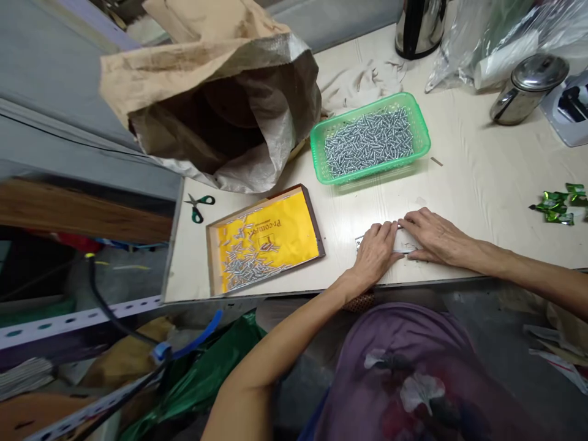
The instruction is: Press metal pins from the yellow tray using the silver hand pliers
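Note:
Near the table's front edge lies a flat, pale strip-like piece (404,241), mostly covered by my hands. My left hand (374,252) is closed over its left part, fingers pressed together. My right hand (429,236) grips its right part between thumb and fingers. The two hands nearly touch. Behind them stands a green basket (372,173) full of small silver metal pieces (367,141). To the left, a shallow tray (313,214) lined with yellow material (294,226) holds more loose silver pieces (248,266).
A large open paper sack (160,76) rests at the back left, above green-handled scissors (200,207). Farther right are a steel mug (523,92), clear plastic bags (487,43) and green wrappers (555,205). A dark metallic vessel (420,27) stands at the back.

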### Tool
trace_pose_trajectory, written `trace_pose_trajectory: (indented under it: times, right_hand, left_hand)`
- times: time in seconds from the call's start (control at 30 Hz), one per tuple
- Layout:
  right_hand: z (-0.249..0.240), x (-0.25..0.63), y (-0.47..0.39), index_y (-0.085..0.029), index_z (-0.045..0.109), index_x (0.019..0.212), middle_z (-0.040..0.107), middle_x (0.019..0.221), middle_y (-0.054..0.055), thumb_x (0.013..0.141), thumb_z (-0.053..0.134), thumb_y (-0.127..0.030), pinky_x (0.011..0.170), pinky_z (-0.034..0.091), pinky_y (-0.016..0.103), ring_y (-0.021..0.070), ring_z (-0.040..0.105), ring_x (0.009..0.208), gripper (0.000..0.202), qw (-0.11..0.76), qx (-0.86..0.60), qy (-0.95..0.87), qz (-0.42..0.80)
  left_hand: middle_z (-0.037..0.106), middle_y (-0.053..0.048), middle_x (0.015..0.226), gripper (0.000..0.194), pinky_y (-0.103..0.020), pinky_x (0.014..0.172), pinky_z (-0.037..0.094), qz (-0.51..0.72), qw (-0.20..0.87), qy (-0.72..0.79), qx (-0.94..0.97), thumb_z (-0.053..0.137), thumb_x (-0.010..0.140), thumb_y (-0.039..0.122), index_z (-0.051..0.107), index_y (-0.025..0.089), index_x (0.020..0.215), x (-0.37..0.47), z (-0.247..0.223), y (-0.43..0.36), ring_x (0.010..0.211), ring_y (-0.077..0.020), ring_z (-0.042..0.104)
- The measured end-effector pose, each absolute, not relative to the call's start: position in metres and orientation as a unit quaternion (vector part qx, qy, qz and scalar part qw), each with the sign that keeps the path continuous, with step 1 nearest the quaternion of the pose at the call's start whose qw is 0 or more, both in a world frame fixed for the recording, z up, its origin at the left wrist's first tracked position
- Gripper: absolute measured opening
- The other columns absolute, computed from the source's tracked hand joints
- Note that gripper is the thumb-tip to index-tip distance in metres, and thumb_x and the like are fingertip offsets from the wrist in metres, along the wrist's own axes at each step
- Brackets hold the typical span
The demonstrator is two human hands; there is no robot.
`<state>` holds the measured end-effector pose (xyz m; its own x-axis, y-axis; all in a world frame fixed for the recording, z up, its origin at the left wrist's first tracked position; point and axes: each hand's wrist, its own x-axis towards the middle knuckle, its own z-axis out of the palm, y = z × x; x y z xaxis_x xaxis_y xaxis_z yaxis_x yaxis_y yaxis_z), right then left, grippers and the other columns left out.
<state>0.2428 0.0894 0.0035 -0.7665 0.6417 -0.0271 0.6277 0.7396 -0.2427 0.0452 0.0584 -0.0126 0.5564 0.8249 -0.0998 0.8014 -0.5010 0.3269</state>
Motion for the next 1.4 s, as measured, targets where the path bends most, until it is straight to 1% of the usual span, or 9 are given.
trace_pose_trajectory:
  times: [0.23, 0.43, 0.57, 0.67, 0.8, 1.0, 1.1, 1.27, 1.4]
  right_hand:
    - [0.000, 0.241, 0.081, -0.012, 0.065, 0.097, 0.063, 0.089, 0.013, 0.095, 0.052, -0.028, 0.072, 0.040, 0.036, 0.0250, 0.053, 0.083, 0.021, 0.021, -0.345, -0.934, 0.087]
    - [-0.009, 0.237, 0.076, -0.018, 0.064, 0.081, 0.059, 0.073, 0.007, 0.099, 0.036, -0.014, 0.067, 0.035, 0.033, 0.0212, 0.051, 0.075, 0.033, 0.053, -0.341, -0.935, 0.087]
    - [-0.005, 0.248, 0.091, -0.014, 0.065, 0.095, 0.062, 0.086, 0.011, 0.097, 0.050, -0.036, 0.073, 0.041, 0.035, 0.0232, 0.054, 0.081, 0.027, 0.066, -0.332, -0.931, 0.137]
    - [0.000, 0.258, 0.109, -0.012, 0.064, 0.110, 0.063, 0.095, 0.014, 0.093, 0.055, -0.047, 0.077, 0.044, 0.037, 0.0250, 0.055, 0.086, 0.041, 0.050, -0.294, -0.940, 0.166]
    - [-0.001, 0.256, 0.131, -0.014, 0.065, 0.101, 0.064, 0.092, 0.013, 0.099, 0.043, -0.031, 0.077, 0.045, 0.037, 0.0243, 0.055, 0.086, 0.027, 0.042, -0.330, -0.933, 0.139]
    - [0.008, 0.223, 0.144, -0.017, 0.066, 0.089, 0.066, 0.091, 0.015, 0.094, 0.052, -0.023, 0.069, 0.037, 0.040, 0.0282, 0.052, 0.086, 0.017, 0.035, -0.366, -0.927, 0.070]
    - [0.014, 0.194, 0.126, -0.020, 0.067, 0.094, 0.065, 0.097, 0.010, 0.091, 0.056, -0.019, 0.069, 0.035, 0.036, 0.0241, 0.051, 0.087, 0.012, 0.042, -0.276, -0.956, 0.087]
    - [-0.007, 0.150, 0.094, -0.022, 0.060, 0.066, 0.061, 0.078, 0.004, 0.085, 0.058, -0.009, 0.066, 0.032, 0.033, 0.0199, 0.047, 0.078, 0.023, 0.070, -0.059, -0.991, 0.098]
    - [-0.025, 0.142, 0.094, -0.022, 0.060, 0.070, 0.060, 0.075, 0.003, 0.090, 0.047, -0.003, 0.066, 0.036, 0.033, 0.0189, 0.050, 0.077, 0.030, 0.152, -0.012, -0.985, 0.079]
  left_hand:
    - [0.061, -0.009, 0.105, 0.035, -0.037, 0.080, 0.046, 0.016, 0.177, 0.464, 0.868, 0.052, 0.096, 0.036, 0.052, 0.016, 0.125, 0.046, -0.013, 0.057, 0.098, -0.0245, 0.053]
    - [0.062, -0.008, 0.087, 0.027, -0.034, 0.076, 0.045, 0.041, 0.143, 0.478, 0.866, 0.042, 0.101, 0.032, 0.063, 0.017, 0.106, 0.051, -0.022, 0.052, 0.091, -0.0225, 0.056]
    - [0.064, -0.014, 0.114, 0.034, -0.039, 0.087, 0.050, 0.059, 0.112, 0.483, 0.867, 0.045, 0.099, 0.033, 0.055, 0.014, 0.125, 0.051, -0.029, 0.045, 0.104, -0.0252, 0.059]
    - [0.051, -0.022, 0.141, 0.040, -0.048, 0.105, 0.044, 0.084, 0.090, 0.497, 0.859, 0.045, 0.099, 0.028, 0.049, 0.010, 0.135, 0.056, -0.036, 0.027, 0.131, -0.0316, 0.048]
    - [0.041, -0.021, 0.152, 0.046, -0.049, 0.115, 0.036, 0.094, 0.126, 0.474, 0.866, 0.041, 0.100, 0.027, 0.045, 0.012, 0.143, 0.068, -0.044, -0.004, 0.146, -0.0309, 0.032]
    - [0.046, -0.021, 0.149, 0.057, -0.052, 0.118, 0.033, 0.129, 0.170, 0.452, 0.866, 0.045, 0.098, 0.044, 0.043, 0.010, 0.144, 0.075, -0.042, -0.012, 0.146, -0.0302, 0.033]
    - [0.055, -0.022, 0.140, 0.057, -0.050, 0.114, 0.039, 0.163, 0.184, 0.439, 0.864, 0.047, 0.097, 0.047, 0.052, 0.007, 0.137, 0.074, -0.033, -0.009, 0.139, -0.0317, 0.043]
    - [0.074, -0.008, 0.099, 0.030, -0.029, 0.088, 0.055, 0.213, 0.245, 0.286, 0.902, 0.047, 0.099, 0.033, 0.070, 0.020, 0.111, 0.045, -0.011, -0.033, 0.096, -0.0181, 0.068]
    - [0.072, -0.005, 0.086, 0.025, -0.027, 0.074, 0.053, 0.210, 0.156, 0.471, 0.842, 0.049, 0.098, 0.026, 0.074, 0.024, 0.099, -0.027, 0.001, -0.041, 0.076, -0.0144, 0.064]
